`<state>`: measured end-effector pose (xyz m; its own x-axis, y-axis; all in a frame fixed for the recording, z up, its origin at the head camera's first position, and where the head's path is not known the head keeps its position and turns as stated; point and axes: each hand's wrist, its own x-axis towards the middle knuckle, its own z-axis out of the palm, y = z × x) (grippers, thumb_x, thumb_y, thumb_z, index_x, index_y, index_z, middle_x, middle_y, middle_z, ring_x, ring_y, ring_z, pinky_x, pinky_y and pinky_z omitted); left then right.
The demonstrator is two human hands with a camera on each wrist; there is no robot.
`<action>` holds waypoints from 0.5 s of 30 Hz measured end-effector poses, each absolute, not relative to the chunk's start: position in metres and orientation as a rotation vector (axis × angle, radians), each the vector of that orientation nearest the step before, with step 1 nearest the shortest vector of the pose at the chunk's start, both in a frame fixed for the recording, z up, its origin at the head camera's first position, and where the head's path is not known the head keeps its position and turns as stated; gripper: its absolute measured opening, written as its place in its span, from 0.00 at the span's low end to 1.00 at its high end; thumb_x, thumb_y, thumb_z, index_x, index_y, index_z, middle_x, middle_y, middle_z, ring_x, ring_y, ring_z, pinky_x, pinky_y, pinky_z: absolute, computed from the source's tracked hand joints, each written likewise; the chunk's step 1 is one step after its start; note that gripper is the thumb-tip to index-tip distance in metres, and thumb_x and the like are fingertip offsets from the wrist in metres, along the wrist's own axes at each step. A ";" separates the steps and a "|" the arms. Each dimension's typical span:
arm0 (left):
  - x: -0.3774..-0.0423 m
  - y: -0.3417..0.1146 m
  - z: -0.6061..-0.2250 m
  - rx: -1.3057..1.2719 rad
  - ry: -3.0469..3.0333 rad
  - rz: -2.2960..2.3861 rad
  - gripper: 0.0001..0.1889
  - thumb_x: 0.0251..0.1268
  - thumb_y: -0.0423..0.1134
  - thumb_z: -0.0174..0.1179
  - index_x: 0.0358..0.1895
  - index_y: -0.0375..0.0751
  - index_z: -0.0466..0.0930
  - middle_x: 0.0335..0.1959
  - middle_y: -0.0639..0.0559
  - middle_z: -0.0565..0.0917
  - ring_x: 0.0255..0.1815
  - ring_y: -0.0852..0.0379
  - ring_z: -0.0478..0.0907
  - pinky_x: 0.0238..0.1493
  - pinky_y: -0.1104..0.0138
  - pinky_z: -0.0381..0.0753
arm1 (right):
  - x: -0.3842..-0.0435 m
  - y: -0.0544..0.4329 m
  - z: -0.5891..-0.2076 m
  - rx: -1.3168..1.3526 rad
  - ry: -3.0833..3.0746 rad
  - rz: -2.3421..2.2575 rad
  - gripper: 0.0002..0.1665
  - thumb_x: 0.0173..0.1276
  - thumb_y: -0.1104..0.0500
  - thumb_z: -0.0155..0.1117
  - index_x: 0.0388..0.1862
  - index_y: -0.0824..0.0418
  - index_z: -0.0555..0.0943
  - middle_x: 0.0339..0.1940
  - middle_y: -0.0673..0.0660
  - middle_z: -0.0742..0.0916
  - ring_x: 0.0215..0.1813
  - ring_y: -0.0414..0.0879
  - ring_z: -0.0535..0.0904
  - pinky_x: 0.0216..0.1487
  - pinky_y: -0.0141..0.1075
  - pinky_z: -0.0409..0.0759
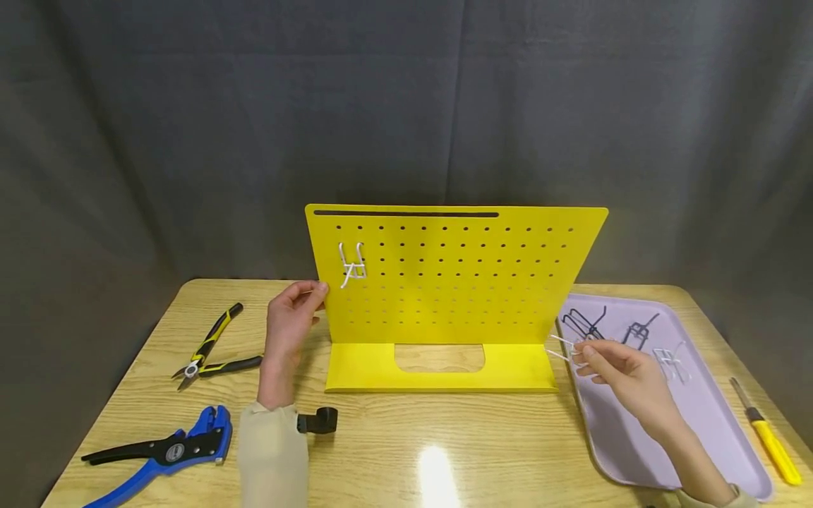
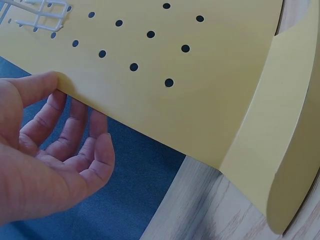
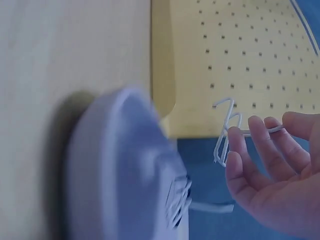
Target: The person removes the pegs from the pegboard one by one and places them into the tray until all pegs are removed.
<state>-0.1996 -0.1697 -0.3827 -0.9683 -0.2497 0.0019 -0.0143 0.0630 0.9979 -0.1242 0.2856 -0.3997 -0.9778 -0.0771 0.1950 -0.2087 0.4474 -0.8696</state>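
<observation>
A yellow pegboard (image 1: 438, 282) stands upright on its own foot on the wooden table. My left hand (image 1: 293, 324) pinches its left edge, thumb on the front face and fingertips behind, as the left wrist view shows. One white wire hook (image 1: 353, 265) hangs in the upper left holes. Just off the board's lower right side, my right hand (image 1: 625, 377) holds a second white pegboard hook (image 3: 227, 135) between thumb and fingers. Its bent prongs point towards the board.
Under my right hand lies a lilac tray (image 1: 629, 451) with black wire hooks (image 1: 584, 324) and a white one (image 1: 671, 363). Pliers (image 1: 212, 346) and a blue wire stripper (image 1: 174, 451) lie at left. A yellow-handled screwdriver (image 1: 771, 441) is at far right.
</observation>
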 end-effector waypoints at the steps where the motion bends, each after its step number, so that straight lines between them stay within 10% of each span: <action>1: -0.200 -0.170 -0.383 0.272 -2.163 -2.014 0.16 0.68 0.43 0.59 0.48 0.33 0.78 0.34 0.59 0.81 0.37 0.60 0.79 0.39 0.64 0.73 | -0.122 0.290 -0.402 0.237 -2.569 1.560 0.16 0.74 0.61 0.54 0.51 0.74 0.77 0.39 0.46 0.88 0.36 0.41 0.85 0.36 0.32 0.80; 15: -0.200 -0.170 -0.383 0.270 -2.173 -1.999 0.16 0.69 0.44 0.59 0.48 0.34 0.79 0.33 0.60 0.81 0.37 0.61 0.79 0.40 0.64 0.73 | -0.112 0.353 -0.417 0.120 -2.602 1.664 0.13 0.75 0.61 0.52 0.52 0.62 0.81 0.40 0.42 0.88 0.38 0.40 0.85 0.37 0.31 0.81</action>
<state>-0.2000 -0.1697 -0.3830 -0.9679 -0.2514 0.0070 -0.0140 0.0814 0.9966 -0.1115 0.3532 -0.4171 -0.9957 -0.0380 0.0845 -0.0927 0.4174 -0.9040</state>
